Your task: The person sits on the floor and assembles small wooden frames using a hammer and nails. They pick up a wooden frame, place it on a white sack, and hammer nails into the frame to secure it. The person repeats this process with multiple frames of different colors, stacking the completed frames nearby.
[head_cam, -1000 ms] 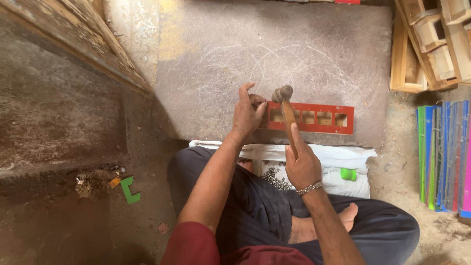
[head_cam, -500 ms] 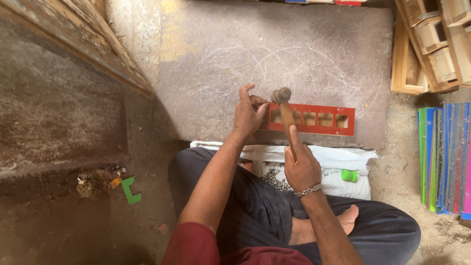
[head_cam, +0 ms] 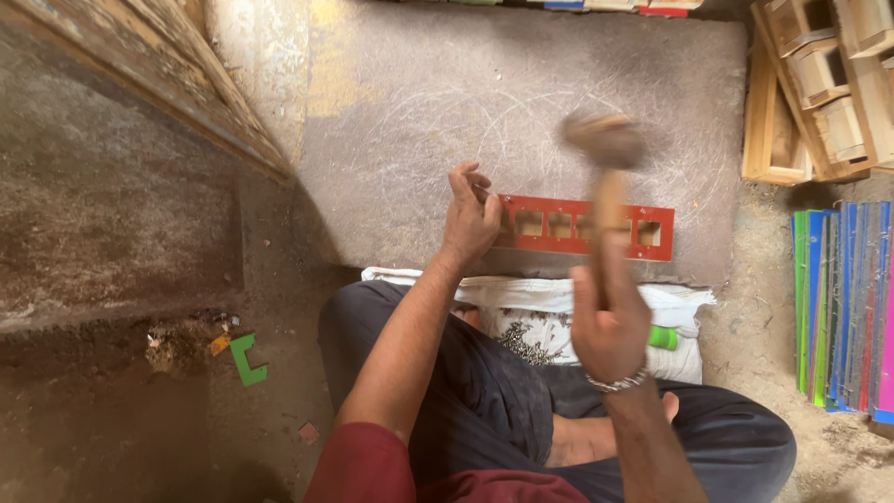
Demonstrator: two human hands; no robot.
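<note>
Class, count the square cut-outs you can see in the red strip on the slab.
3 show in the red strip: two left of the hammer handle, one near the right end. The handle and the left hand may hide more.

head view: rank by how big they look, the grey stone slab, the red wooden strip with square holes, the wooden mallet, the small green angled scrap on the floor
1. Grey stone slab, largest by far.
2. Red wooden strip with square holes and wooden mallet: close in length, and the raised mallet is nearer the camera and blurred, so unranked.
3. Small green angled scrap, smallest.
</note>
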